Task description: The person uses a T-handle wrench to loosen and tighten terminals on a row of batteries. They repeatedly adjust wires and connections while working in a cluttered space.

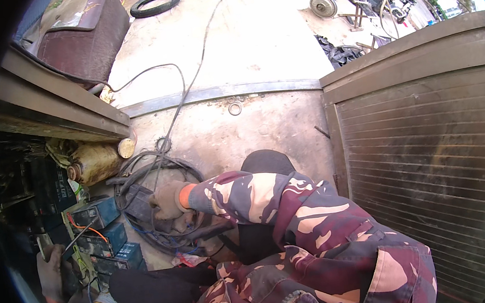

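Observation:
My right hand, in a grey-brown glove with an orange cuff, is closed over a heap of coiled black rubber tubes and cables. A thin dark cable passes at its fingertips; what the fingers hold is hidden. Under the hand, inside the coil, lies a dark flat piece. At the far left my gloved left hand is closed around a thin metal rod, perhaps a screwdriver, which points up over several dark box-shaped batteries. An orange wire lies across these batteries.
A grimy yellowish jug stands behind the batteries. A ribbed brown metal shutter door rises on the right. Across the doorway runs a metal threshold, with a metal ring before it. Outside are a tyre and scattered vehicle parts.

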